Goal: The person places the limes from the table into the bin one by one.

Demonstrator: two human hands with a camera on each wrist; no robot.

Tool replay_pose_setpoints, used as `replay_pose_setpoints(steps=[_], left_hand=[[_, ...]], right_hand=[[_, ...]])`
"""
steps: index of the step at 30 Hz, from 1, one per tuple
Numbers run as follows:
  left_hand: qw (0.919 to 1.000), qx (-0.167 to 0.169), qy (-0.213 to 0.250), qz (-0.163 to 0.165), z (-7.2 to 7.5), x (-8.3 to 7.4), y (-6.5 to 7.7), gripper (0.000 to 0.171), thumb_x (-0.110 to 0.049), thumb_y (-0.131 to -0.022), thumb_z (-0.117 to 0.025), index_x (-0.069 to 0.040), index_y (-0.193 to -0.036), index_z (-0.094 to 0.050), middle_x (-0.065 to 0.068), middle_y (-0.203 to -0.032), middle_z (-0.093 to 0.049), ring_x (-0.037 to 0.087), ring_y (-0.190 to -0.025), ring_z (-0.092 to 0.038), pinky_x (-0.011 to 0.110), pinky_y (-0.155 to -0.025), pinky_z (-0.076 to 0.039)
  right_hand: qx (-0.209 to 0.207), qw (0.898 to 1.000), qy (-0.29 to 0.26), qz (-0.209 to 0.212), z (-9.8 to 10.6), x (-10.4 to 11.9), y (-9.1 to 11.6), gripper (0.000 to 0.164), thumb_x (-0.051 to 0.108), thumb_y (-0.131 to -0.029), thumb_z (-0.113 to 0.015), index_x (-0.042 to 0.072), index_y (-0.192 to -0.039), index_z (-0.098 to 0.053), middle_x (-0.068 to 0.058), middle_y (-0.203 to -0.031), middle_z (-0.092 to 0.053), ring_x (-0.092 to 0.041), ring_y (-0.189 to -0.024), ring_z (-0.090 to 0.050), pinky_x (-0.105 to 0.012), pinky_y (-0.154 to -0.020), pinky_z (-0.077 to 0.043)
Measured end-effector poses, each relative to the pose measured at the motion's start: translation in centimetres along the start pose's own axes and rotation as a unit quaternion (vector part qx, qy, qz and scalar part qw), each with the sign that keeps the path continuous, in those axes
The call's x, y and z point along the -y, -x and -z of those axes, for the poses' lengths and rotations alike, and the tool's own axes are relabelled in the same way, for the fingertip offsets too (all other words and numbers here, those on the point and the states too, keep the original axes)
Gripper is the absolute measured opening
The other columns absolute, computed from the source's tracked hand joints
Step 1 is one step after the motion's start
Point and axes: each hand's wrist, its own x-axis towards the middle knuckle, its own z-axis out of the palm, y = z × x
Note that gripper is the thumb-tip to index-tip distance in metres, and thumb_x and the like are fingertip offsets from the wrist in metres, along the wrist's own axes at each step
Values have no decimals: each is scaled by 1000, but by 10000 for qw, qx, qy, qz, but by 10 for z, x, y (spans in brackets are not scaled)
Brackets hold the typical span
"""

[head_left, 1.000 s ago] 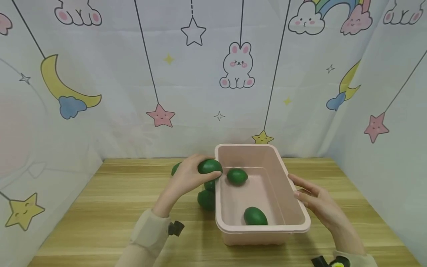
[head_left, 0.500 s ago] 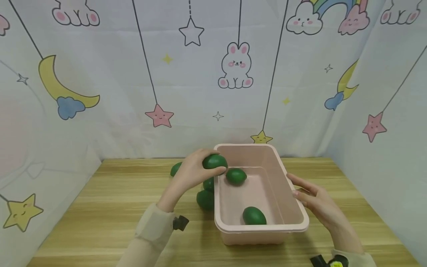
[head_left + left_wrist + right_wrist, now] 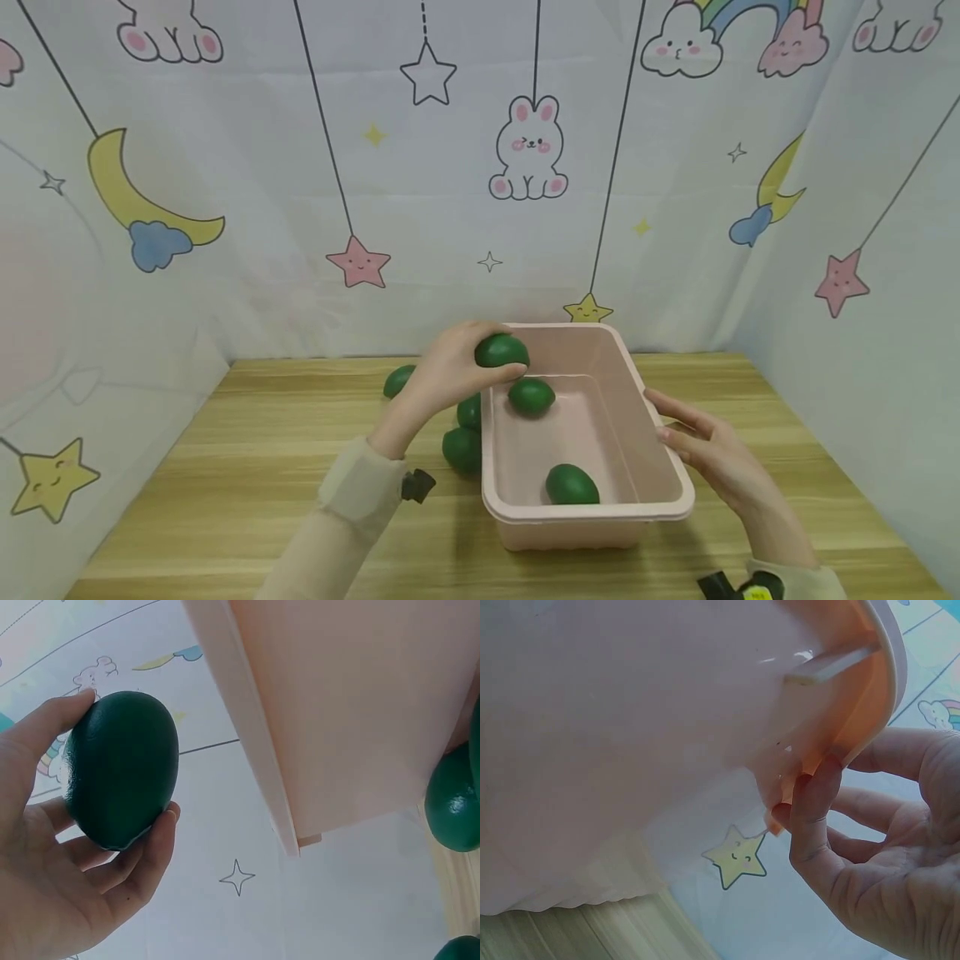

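My left hand [image 3: 446,371] holds a smooth dark green lime [image 3: 501,351] between thumb and fingers, over the far left corner of a pink plastic box [image 3: 581,512]. In the left wrist view the thumb and fingertips wrap the sides of the held lime [image 3: 124,771], beside the box's outer wall [image 3: 337,727]. Inside the box lie two limes, one toward the back [image 3: 531,397] and one near the front [image 3: 572,485]. My right hand [image 3: 712,458] pinches the box's right rim; the right wrist view shows thumb and fingers at that rim [image 3: 889,667].
More limes lie on the wooden table [image 3: 262,467] left of the box: one lime [image 3: 462,451] against its side, another lime [image 3: 468,412] behind that, and a third lime [image 3: 399,381] farther back. A white cartoon-printed cloth [image 3: 420,183] hangs behind and along both sides.
My left hand has carried the lime right and slightly up, from beside the box's left rim to over its far left corner. The right hand stays on the rim.
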Motion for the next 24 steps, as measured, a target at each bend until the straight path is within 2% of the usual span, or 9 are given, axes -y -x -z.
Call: replay_pose_setpoints(steps=[11, 24], left_hand=[[9989, 239, -341, -210, -11, -16, -13, 54, -51, -81, -71, -21, -125, -62, 1, -127, -61, 19, -113, -57, 37, -91, -51], [9941, 708, -675, -467, -18, -35, -26, 56, -50, -81, -71, -22, -128, -60, 0, -128, -60, 18, -108, -60, 33, -85, -53]], right_hand=[[4, 10000, -3, 5, 1, 0, 0, 53, 11, -99, -49, 4, -149, -31, 21, -132, -53, 1, -113, -58, -22, -88, -52], [18, 10000, -81, 18, 2, 0, 0, 53, 10, -99, -49, 5, -149, -32, 20, -132, -54, 0, -113, -59, -22, -88, -52]])
